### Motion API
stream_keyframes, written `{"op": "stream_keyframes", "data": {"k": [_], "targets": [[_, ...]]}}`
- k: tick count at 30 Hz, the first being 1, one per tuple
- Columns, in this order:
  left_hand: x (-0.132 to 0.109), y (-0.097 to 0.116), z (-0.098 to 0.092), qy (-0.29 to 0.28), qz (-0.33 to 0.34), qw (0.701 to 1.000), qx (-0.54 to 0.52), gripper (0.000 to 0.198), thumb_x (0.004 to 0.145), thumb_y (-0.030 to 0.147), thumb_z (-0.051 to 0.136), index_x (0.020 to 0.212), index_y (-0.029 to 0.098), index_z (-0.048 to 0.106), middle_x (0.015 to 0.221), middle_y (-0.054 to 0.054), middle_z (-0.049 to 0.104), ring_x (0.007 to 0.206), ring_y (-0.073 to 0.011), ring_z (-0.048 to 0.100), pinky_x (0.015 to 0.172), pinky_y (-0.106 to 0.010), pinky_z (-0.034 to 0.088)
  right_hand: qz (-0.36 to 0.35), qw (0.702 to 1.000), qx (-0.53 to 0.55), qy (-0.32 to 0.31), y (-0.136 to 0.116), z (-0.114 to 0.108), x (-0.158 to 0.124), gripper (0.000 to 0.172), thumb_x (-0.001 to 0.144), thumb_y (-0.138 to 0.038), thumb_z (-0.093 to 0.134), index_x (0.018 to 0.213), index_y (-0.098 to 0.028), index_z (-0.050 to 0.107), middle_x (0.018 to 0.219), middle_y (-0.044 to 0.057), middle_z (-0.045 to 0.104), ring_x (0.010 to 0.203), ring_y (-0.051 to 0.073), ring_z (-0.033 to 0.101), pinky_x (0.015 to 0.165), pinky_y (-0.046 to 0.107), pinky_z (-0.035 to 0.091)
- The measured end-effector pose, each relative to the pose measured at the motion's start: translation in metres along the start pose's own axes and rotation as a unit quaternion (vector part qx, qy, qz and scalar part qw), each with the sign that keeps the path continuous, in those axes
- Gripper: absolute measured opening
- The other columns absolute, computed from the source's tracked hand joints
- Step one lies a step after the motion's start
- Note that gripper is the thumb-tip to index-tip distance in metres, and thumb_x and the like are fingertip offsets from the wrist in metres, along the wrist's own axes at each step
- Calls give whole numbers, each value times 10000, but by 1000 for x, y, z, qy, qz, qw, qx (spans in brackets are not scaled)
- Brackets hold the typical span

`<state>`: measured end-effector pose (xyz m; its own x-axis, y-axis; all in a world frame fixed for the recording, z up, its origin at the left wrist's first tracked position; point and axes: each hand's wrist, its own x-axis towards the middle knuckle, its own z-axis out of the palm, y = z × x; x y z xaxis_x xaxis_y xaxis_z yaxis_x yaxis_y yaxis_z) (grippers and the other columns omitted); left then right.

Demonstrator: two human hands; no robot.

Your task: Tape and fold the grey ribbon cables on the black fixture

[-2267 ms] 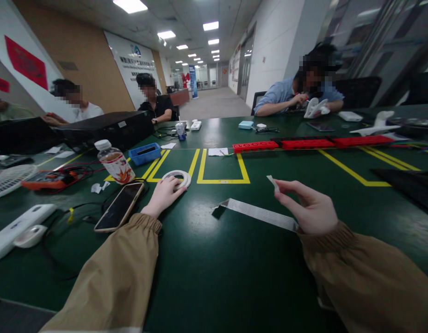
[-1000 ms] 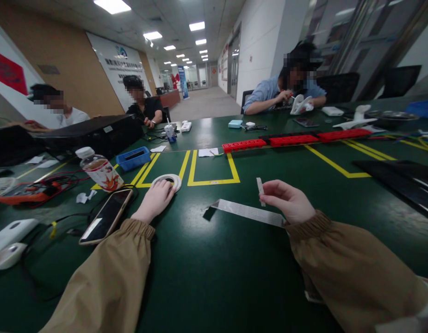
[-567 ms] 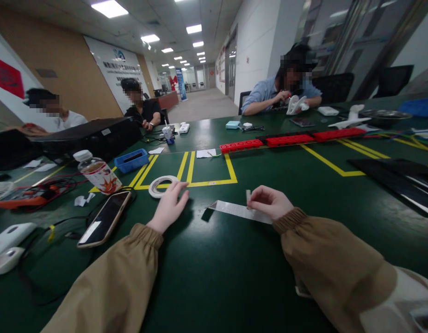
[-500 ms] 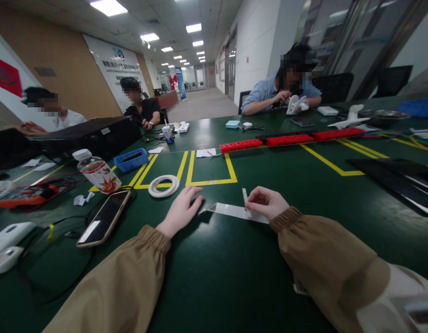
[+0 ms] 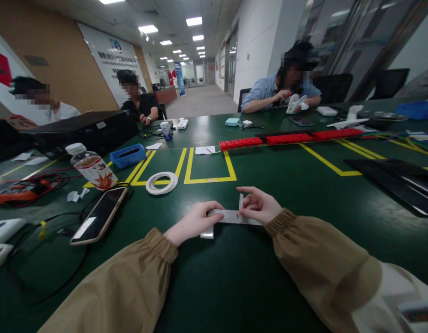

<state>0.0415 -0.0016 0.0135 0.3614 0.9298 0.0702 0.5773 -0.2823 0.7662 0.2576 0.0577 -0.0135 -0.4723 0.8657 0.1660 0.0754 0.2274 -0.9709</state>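
Note:
A flat whitish strip with fine printed lines lies crosswise in front of me on the green table. My left hand is closed over its left end, thumb and fingers pinching it. Below that hand a folded whitish end hangs toward me. Near the strip's right part, my right hand keeps its thumb against a short white piece that stands upright, while the index finger points out above it. The right end of the strip passes under this hand and is hidden.
A roll of white tape lies beyond my left hand. Left of it are a phone, a drink bottle and a blue tray. Red blocks line the far side; a black panel lies right. Several people sit around.
My left hand has come down and right, closing on the strip's left end. The right hand has shifted slightly left, its index finger lifting away from the upright piece.

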Motion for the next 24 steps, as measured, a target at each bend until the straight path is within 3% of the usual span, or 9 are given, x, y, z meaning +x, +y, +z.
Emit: {"op": "stream_keyframes", "data": {"k": [4,7,10,13,16,24], "targets": [[-1,3,3,-4,-34,997,-73,219,836,309,507,922,148,628,770,-13,619,677,-138,547,586,-219,382,-59,997,-32,-26,-2,3,-3,600,634,-253,687,1188,-131,490,702,-4,570,649,141,624,626,274,565],[-4,9,7,-4,-69,977,-202,204,856,291,465,941,143,577,727,-23,626,681,-144,584,600,-218,418,-90,994,-54,-36,-3,5,-6,575,676,-248,671,1206,-142,474,729,3,576,666,139,632,650,284,574],[-8,17,11,4,-94,930,-355,127,851,238,475,899,136,532,769,-53,649,776,-158,634,706,-236,474,-130,988,-75,-47,-5,7,-11,549,715,-226,648,1227,-167,458,778,10,586,697,143,653,662,276,578],[-11,19,12,-3,-142,866,-480,91,853,215,483,904,141,496,839,-82,653,778,-175,664,668,-252,520,-156,981,-101,-59,-7,8,-14,512,745,-207,612,1232,-177,457,814,21,601,737,149,664,704,281,578],[-12,16,13,-18,-157,838,-522,88,859,206,490,918,140,491,801,-84,648,703,-168,674,558,-207,522,-185,976,-111,-25,-4,9,-15,483,753,-217,602,1219,-188,478,808,16,608,711,138,662,684,259,581],[-10,11,12,-25,-160,829,-536,83,871,190,462,929,136,487,638,-47,615,536,-131,643,475,-151,486,-270,949,-165,17,-8,11,-17,447,782,-149,596,1214,-203,493,866,27,607,721,122,667,677,212,584]]}}
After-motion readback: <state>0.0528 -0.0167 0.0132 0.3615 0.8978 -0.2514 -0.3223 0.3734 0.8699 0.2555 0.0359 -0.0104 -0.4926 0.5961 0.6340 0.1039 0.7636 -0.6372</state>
